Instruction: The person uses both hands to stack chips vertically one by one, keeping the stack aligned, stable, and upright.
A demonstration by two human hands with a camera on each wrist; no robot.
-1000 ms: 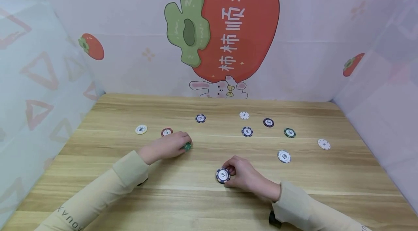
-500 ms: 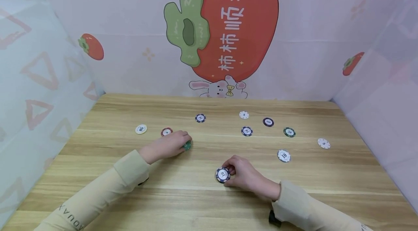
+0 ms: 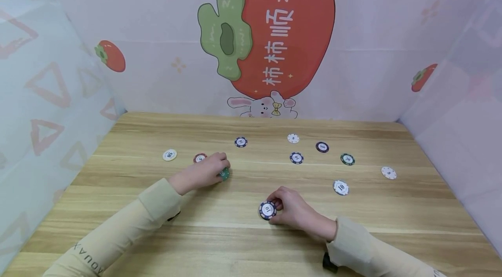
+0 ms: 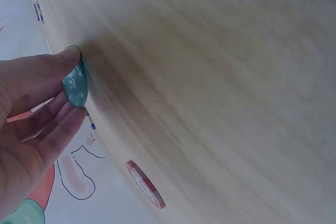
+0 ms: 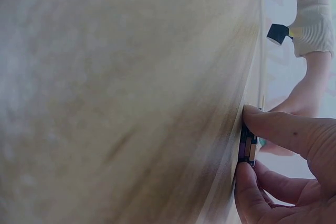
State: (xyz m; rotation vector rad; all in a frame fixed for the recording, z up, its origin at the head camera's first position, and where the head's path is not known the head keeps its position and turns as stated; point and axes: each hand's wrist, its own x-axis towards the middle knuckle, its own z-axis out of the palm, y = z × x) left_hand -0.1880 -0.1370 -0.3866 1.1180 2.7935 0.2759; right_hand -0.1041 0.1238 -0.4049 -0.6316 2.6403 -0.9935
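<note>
Head view: the left hand (image 3: 204, 172) pinches a green chip (image 3: 224, 174) at its fingertips, a red chip (image 3: 199, 157) just beyond its knuckles; the right hand (image 3: 294, 209) pinches a small stack of chips (image 3: 268, 210) at its fingertips on the table (image 3: 251, 242). Left wrist view: green chip (image 4: 75, 85) tilted between thumb and fingers; right wrist view: stack (image 5: 247, 145) clamped between thumb and fingers.

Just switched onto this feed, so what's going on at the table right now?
A person is handling poker chips on a wooden table. The left hand pinches a green chip at its fingertips, tilted up against the tabletop, right beside a red chip. The right hand grips a small stack of dark chips, a 10 chip on top. Other chips lie scattered singly across the far half.
</note>
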